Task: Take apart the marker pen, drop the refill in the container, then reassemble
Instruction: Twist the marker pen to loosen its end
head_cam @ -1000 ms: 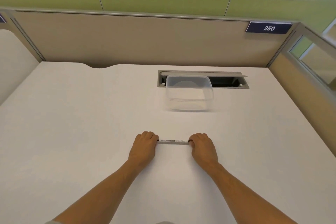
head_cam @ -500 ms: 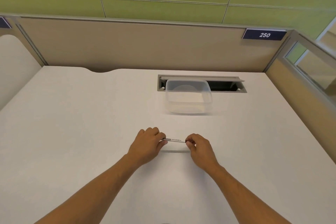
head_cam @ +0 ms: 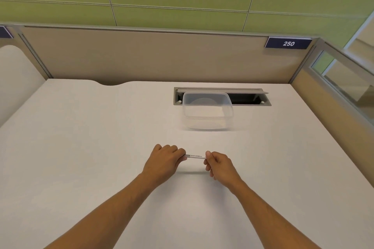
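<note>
A white whiteboard marker pen point(head_cam: 195, 156) with black print is held level, a little above the white desk; its shadow lies on the desk beneath it. My left hand point(head_cam: 165, 160) is closed around the pen's left end and hides it. My right hand point(head_cam: 219, 164) pinches the right end between thumb and fingers. A clear plastic container point(head_cam: 208, 112) stands open on the desk beyond the hands, with nothing visible inside.
A grey cable slot point(head_cam: 251, 98) with a raised flap is sunk into the white desk point(head_cam: 81, 147) just behind the container. Beige partition panels point(head_cam: 141, 56) close off the back and right sides.
Both hands have lifted the pen off the desk. They have drawn closer together, and the right hand's grip has changed from a fist to a fingertip pinch.
</note>
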